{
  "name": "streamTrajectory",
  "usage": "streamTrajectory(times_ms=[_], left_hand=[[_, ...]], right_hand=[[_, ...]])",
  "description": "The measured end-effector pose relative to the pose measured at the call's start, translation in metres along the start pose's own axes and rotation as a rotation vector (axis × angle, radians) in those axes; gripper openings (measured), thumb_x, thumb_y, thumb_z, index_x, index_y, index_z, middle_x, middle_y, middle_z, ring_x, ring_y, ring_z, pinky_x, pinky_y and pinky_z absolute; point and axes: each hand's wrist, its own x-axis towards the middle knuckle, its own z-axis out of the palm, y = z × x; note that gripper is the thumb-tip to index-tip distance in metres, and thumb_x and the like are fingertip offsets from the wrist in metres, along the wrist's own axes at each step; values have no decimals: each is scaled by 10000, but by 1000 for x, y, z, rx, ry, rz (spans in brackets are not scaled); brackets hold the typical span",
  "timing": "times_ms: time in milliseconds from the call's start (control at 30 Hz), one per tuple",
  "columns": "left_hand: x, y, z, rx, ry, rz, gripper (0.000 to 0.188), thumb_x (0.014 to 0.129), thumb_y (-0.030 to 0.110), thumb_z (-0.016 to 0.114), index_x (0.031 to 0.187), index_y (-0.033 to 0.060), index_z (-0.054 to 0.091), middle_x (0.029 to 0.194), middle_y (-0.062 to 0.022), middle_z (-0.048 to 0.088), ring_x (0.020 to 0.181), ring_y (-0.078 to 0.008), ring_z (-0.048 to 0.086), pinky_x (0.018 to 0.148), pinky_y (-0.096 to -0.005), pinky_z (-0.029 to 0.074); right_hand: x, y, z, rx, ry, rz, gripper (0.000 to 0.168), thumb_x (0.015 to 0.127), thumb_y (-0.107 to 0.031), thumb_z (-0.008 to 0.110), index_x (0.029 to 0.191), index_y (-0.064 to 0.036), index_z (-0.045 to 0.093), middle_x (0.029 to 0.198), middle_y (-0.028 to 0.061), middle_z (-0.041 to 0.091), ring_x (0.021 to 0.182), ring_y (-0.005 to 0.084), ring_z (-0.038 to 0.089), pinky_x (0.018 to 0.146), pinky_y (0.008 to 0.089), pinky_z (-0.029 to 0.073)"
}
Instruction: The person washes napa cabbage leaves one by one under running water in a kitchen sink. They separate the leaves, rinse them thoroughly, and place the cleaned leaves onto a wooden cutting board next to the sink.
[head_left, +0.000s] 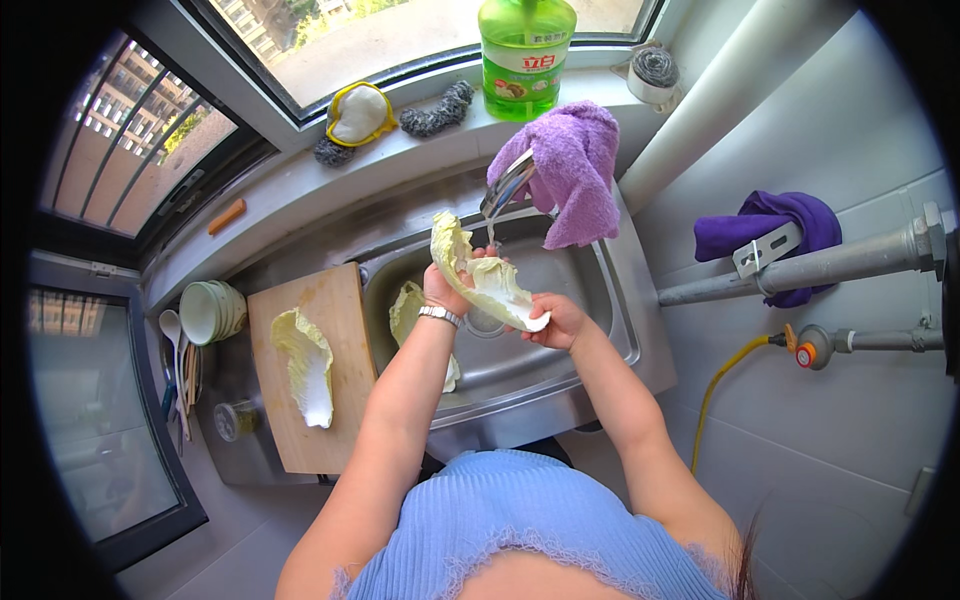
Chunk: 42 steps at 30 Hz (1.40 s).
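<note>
A napa cabbage leaf (491, 289) is held over the stainless-steel sink (581, 360). My right hand (555, 321) grips its white stem end. My left hand (448, 291), with a metal-banded watch at the wrist, is under the leaf's other side, partly hidden by it. Water runs from the metal faucet (508, 182) down beside my left fingers. Another cabbage leaf (406, 309) lies in the sink, partly covered by my left arm. On the wooden cutting board (349, 322) at the left rests a further cabbage leaf (306, 367).
A purple towel (574, 172) drapes over the faucet. Green dish soap (527, 64) and steel wool scourers (437, 110) stand on the windowsill. Stacked bowls (213, 312), utensils (180, 360) and a small jar (235, 421) sit left of the board. Wall pipes (832, 266) run at the right.
</note>
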Motion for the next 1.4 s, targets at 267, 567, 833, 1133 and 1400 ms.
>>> streamTrajectory(times_ms=[267, 567, 833, 1133, 1400], left_hand=[[20, 12, -12, 95, -57, 16, 234, 832, 263, 458, 765, 53, 535, 645, -90, 481, 663, -249, 474, 686, -412, 430], [20, -1, 23, 218, 56, -18, 386, 881, 374, 424, 1038, 44, 546, 982, -151, 574, 907, -299, 553, 833, -448, 445], [-9, -8, 42, 133, -54, -85, 511, 896, 441, 404, 1273, 95, 411, 1246, -113, 470, 1155, -283, 437, 1018, -459, 302], [-3, -22, 9, 707, 95, 291, 488, 766, -78, 559, 1203, 71, 401, 1131, -103, 538, 1035, -257, 542, 882, -428, 452], [5, -28, -6, 627, 278, 231, 265, 911, 136, 463, 1129, -11, 438, 1086, -126, 561, 1000, -265, 564, 826, -415, 491]], right_hand=[[-2, -7, -9, 1, -21, 11, 527, 657, -48, 465, 1167, 76, 422, 887, 270, 599, 561, 269, 632, 457, 278, 531], [-14, -26, -22, -231, 69, -76, 520, 644, -63, 461, 1147, 69, 454, 961, 199, 590, 736, 271, 631, 595, 342, 560], [-22, -29, -8, -514, 391, -248, 430, 659, -28, 437, 1068, 54, 542, 870, 130, 615, 673, 211, 632, 564, 326, 544], [-28, -19, 12, -800, 500, -464, 343, 738, -70, 414, 1005, -2, 618, 799, 99, 639, 656, 161, 622, 551, 271, 475], [-31, -14, 17, -1140, 622, -703, 397, 760, -100, 432, 1125, -8, 555, 996, 160, 628, 937, 231, 602, 828, 307, 438]])
